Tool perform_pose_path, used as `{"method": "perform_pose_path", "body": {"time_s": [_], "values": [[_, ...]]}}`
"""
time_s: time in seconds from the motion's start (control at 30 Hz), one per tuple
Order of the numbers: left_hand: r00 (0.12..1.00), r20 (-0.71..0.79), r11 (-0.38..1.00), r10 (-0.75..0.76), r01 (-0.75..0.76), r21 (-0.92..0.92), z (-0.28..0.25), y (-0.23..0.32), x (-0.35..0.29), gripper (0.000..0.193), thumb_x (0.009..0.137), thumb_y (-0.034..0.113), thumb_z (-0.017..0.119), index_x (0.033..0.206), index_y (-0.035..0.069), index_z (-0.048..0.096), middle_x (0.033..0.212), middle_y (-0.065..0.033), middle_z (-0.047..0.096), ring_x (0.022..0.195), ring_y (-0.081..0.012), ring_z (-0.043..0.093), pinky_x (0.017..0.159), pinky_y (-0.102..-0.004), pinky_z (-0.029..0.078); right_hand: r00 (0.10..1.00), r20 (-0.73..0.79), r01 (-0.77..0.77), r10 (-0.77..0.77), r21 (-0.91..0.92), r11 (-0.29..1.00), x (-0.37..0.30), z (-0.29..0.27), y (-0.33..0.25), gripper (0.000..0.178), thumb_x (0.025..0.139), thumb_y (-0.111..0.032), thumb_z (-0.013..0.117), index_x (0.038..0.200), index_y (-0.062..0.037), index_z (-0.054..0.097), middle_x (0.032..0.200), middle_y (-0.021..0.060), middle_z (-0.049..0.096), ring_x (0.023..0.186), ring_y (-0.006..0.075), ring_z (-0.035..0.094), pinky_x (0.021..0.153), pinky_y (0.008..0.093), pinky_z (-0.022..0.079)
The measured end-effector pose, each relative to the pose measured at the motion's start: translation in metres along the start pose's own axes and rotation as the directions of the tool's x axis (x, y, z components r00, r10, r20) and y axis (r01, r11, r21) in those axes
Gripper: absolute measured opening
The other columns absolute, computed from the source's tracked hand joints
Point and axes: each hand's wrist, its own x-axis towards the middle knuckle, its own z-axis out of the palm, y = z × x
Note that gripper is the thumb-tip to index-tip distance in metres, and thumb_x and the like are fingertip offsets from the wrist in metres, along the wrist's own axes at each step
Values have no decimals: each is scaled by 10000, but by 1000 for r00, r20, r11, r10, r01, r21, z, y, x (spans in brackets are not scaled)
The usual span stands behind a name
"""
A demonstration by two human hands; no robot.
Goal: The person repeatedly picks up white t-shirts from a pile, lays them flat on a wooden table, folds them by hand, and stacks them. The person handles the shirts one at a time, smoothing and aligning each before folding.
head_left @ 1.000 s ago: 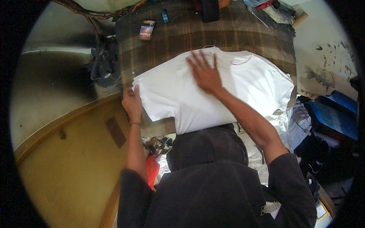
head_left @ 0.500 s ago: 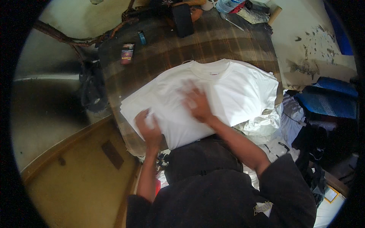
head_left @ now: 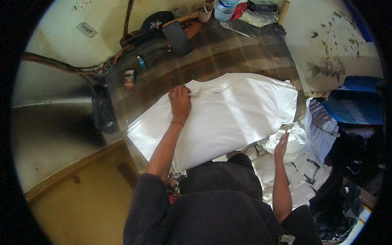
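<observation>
A white T-shirt (head_left: 228, 118) lies spread on the dark checked tabletop (head_left: 163, 73), its collar toward the far side and its lower edge near my lap. At the left end of the collar, my left hand (head_left: 179, 103) has its fingers bent down onto the fabric and grips it there. My right hand (head_left: 281, 146) is off the shirt, beyond its lower right edge. That hand is seen edge-on, fingers stretched out with nothing in them. Beside it is a crumpled, shiny white plastic bag (head_left: 292, 136).
Toward the far side lie a cigarette pack (head_left: 129, 80), a blue lighter (head_left: 141, 62), a black phone (head_left: 177, 38) and a spoon (head_left: 234, 29). Behind them stand a cup (head_left: 203, 12) and a water bottle (head_left: 225, 9). White garments (head_left: 302, 171) are piled at the right.
My left hand has moved up from the shirt's left part to its collar. My right hand has left the shirt's middle and swung right and down. The view has shifted slightly.
</observation>
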Motion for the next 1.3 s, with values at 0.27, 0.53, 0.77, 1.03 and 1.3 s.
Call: {"method": "perform_pose_path", "body": {"time_s": [0.27, 0.53, 0.77, 1.03, 1.3], "values": [[991, 81, 994, -102, 100, 34, 45, -27, 16, 275, 966, 75, 692, 1226, 4, 639, 1231, -208, 651, 1227, -406, 579, 1078, -544, 418, 927, 147, -333, 344, -94, 938, -70, -61, 197, 625, 1104, -409, 613, 1626, -100, 465, 1655, 219, 464, 1545, 397, 409, 1283, 497, 319], [991, -100, 993, 89, -81, 81, 60, 193, 0, 582, 1039, 213, 664, 1551, 6, 479, 1625, -181, 486, 1522, -390, 417, 1252, -569, 276, 942, -288, -153, 171, 83, 985, 140, -104, 219, 549, 921, -259, 870, 1323, -23, 581, 1206, 142, 667, 1000, 299, 694, 861, 423, 572], [929, 182, 944, 323, -301, -135, 70, 349, -44, 562, 995, 145, 691, 1520, 112, 495, 1637, -187, 455, 1570, -402, 359, 1279, -655, 214, 932, -272, 191, -240, -196, 962, 186, -132, 56, 733, 814, -220, 823, 1469, -111, 515, 1441, 143, 532, 1409, 341, 465, 1163, 605, 332], [751, 310, 732, 583, -320, -601, 95, 459, -56, 539, 860, 7, 769, 1377, 83, 638, 1518, -172, 583, 1389, -405, 561, 1181, -530, 436, 797, 496, 419, -346, -40, 907, 217, -153, 20, 571, 819, -123, 842, 1366, -83, 684, 1317, 152, 729, 1245, 393, 683, 1071, 483, 545], [520, 490, 563, 699, 23, -826, 39, 548, -67, 72, 1000, 109, 750, 1063, 79, 734, 970, -130, 746, 920, -373, 737, 775, -421, 588, 810, 335, 488, -482, 71, 870, 81, -300, 0, 327, 711, -10, 814, 969, -69, 622, 956, 101, 586, 918, 350, 656, 796, 438, 556]]}}
